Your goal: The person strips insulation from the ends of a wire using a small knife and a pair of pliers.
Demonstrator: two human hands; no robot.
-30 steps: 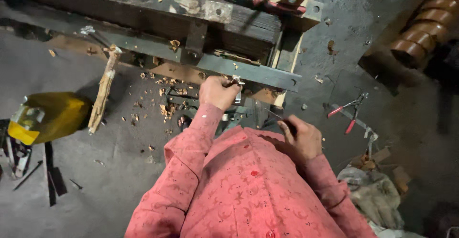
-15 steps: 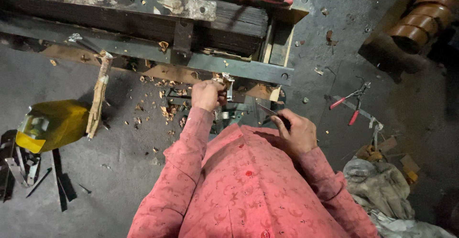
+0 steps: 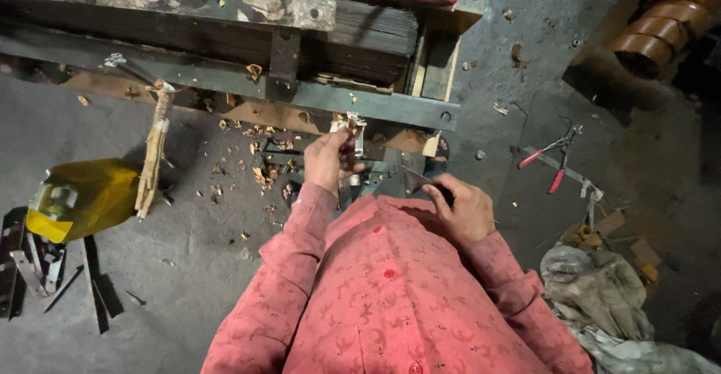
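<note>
I look down over my red patterned shirt (image 3: 383, 299) at a dirty grey floor. My left hand (image 3: 327, 160) is raised in front of a heavy metal frame (image 3: 225, 81) and grips a small pale metal piece (image 3: 353, 130) that stands upright between its fingers. My right hand (image 3: 462, 209) is lower and to the right, closed on a dark flat blade (image 3: 420, 181) that points left toward the left hand. Wood shavings (image 3: 255, 152) lie scattered below the left hand.
A yellow container (image 3: 82, 197) lies on its side at left, with a rough wooden stick (image 3: 152, 156) leaning beside it. Red-handled pliers (image 3: 548, 160) lie at right, crumpled cloth (image 3: 601, 291) at lower right, brown ribbed cylinders (image 3: 661, 21) at top right, dark metal strips (image 3: 90, 284) at lower left.
My left hand has lifted the small metal piece a little and turned it upright. The view has shifted slightly; my right hand stays on the blade.
</note>
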